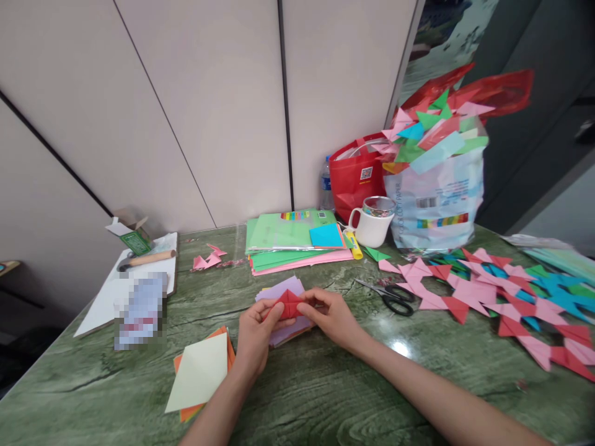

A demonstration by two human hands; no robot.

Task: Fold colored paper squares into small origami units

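A folded red paper piece (289, 303) is held between both hands, just above a lilac sheet stack (284, 290) on the green table (325, 384); its long axis runs from 9 to 3 o'clock; the left hand (255, 331) pinches the 9 o'clock end, the right hand (329, 314) the 3 o'clock end; both are equally near

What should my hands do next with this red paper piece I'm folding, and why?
Probably press the crease flat: both the left hand and right hand pinch the half-folded red paper above the lilac sheets, and it looks still puffed.
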